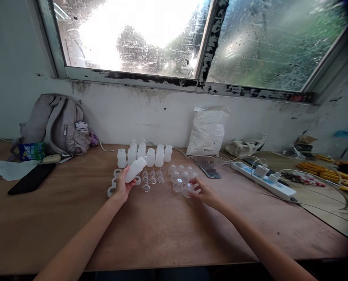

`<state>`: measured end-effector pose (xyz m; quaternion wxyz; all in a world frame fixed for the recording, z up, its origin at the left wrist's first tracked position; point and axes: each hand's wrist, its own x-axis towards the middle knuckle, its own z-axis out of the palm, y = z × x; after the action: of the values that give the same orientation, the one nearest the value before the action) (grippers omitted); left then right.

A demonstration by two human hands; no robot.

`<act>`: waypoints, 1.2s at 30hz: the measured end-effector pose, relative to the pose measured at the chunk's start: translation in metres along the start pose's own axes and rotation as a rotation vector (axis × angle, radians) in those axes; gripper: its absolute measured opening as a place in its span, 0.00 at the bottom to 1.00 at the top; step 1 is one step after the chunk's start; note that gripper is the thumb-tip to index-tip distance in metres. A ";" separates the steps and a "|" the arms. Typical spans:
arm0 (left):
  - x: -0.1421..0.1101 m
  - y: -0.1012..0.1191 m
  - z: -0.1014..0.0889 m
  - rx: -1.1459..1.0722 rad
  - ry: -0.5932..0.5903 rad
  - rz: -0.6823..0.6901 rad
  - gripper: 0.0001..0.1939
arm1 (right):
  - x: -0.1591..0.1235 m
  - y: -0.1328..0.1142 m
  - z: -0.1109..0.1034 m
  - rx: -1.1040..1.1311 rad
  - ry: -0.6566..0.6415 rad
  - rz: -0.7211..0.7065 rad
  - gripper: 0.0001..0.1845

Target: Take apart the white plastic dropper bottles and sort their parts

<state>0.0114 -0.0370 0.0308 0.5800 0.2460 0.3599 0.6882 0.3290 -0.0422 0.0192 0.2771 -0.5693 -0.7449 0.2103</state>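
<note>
My left hand [123, 185] is wrapped round a frosted white baby bottle [135, 170], tilted up to the right with a clear nipple at its top. At the front of a group of clear domed caps [181, 176], my right hand [204, 192] has its fingers closed on one clear cap [187, 190]. Behind the held bottle stand several more frosted bottles [150, 157], two of them topped with nipples. Clear nipples [152, 179] sit in short rows on the table between my hands. White collar rings [111, 191] lie around my left hand, which partly hides them.
A white plastic bag [208, 130] leans on the wall behind a phone [210, 171]. To the right, a power strip [263, 180] trails cables. A backpack [55, 124], a tissue pack [31, 151] and a black phone [31, 178] are on the left.
</note>
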 end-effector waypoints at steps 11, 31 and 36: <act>-0.013 -0.007 0.006 0.197 -0.199 0.068 0.14 | 0.009 -0.055 0.003 0.111 0.311 -0.172 0.15; -0.070 -0.037 0.030 0.416 -0.269 -0.172 0.14 | -0.007 -0.111 0.060 0.756 0.282 -0.026 0.18; -0.073 -0.038 0.032 0.374 -0.238 -0.208 0.14 | -0.006 -0.111 0.060 0.652 0.299 -0.051 0.18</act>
<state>0.0740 -0.0992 0.0263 0.6304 0.3900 0.4333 0.5125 0.2098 -0.0772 0.0421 0.5552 -0.4568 -0.6037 0.3443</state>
